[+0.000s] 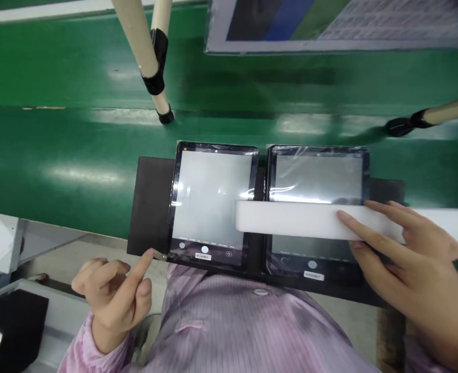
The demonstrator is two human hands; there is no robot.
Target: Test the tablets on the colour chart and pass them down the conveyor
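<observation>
Two tablets lie side by side, the left tablet [213,202] with a bright pale screen and the right tablet [318,176] with a greyer one. Both have shiny clear film and a small white label at the bottom. My right hand [411,254] grips a long white bar [283,216], its fingers along the top and edges. The bar crosses the right tablet and reaches over the left tablet's right edge. My left hand [116,290] is near the left tablet's lower left corner, index finger stretched out and the others curled, with nothing visibly held.
A black mat [151,202] lies under the tablets on the green table [77,134]. Cream pipe legs with black joints [154,67] stand behind, below a printed sheet [329,26]. A grey tray [58,331] holding a black piece is at lower left.
</observation>
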